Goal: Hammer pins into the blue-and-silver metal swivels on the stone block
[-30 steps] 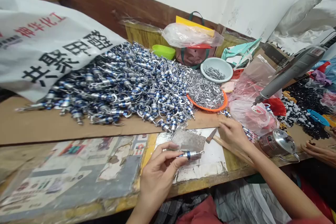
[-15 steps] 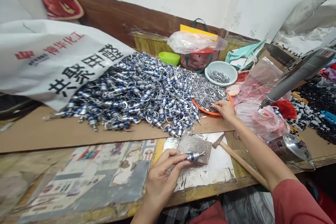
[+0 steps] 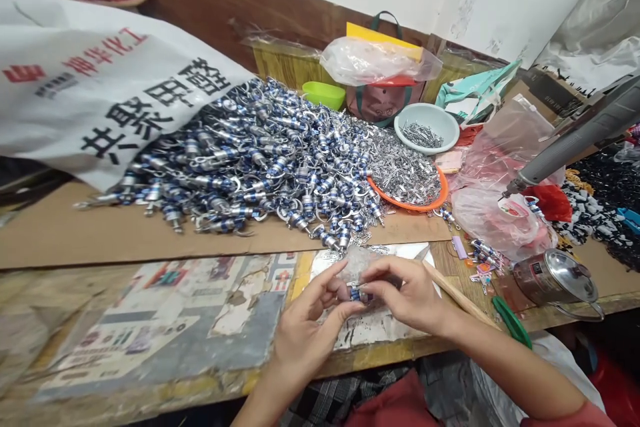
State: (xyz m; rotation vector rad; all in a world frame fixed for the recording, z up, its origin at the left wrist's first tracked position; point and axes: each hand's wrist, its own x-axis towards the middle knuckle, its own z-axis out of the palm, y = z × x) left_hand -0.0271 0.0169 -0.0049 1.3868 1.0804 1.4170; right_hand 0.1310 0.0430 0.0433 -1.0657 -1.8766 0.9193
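My left hand (image 3: 310, 320) pinches a small silver and blue metal fitting (image 3: 356, 293) just above the grey metal block (image 3: 360, 260) at the table's front edge. My right hand (image 3: 407, 293) meets it from the right, fingertips pinched on the same fitting's end; whatever small piece it brought is hidden. A wooden-handled hammer (image 3: 457, 295) lies just right of my right hand. Behind the hands spreads a big heap of the same blue and silver fittings (image 3: 250, 153) on brown cardboard (image 3: 75, 233).
An orange tray of small silver parts (image 3: 407, 180) and a pale bowl of pins (image 3: 426, 128) stand behind the block. A printed white sack (image 3: 90, 80) lies at left. A grey rotary tool (image 3: 575, 140), plastic bags (image 3: 500, 213) and a steel pot (image 3: 557, 277) crowd the right.
My right hand came back from the orange tray to the fitting in my left hand and now pinches its end. The left hand stayed over the block.
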